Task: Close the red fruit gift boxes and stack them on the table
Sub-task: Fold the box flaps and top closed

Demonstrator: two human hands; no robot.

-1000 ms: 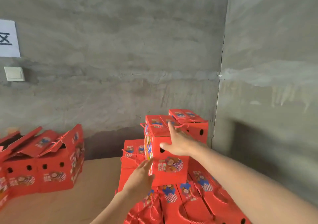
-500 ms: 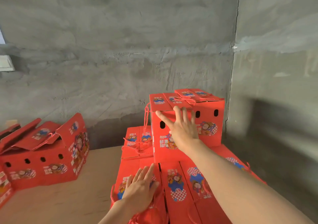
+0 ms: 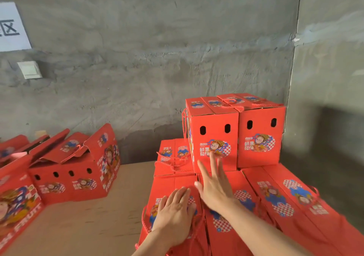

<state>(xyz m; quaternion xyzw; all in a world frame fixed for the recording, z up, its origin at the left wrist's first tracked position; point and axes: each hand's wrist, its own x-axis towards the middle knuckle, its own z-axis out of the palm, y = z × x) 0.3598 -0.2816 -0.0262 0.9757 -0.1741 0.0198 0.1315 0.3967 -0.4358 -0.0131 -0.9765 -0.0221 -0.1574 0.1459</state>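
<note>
Two closed red gift boxes stand side by side on top of a lower layer of closed boxes at the right: the left upper box (image 3: 213,135) and the right upper box (image 3: 260,137). My right hand (image 3: 214,187) hovers with fingers spread in front of the left upper box, fingertips close to its front face. My left hand (image 3: 174,212) rests flat, fingers straight, on the lid of a lower-layer box (image 3: 169,188). At the left stand red boxes with lids open (image 3: 72,169).
The wooden table (image 3: 94,220) shows bare board between the two groups. A concrete wall runs behind, with a corner at the right, a white switch (image 3: 29,69) and a paper sign (image 3: 11,27). Red cord handles lie over the lower boxes.
My right hand has drawn back and down from the top edge of the left upper box to below its front. My left hand stays flat on the lower box.
</note>
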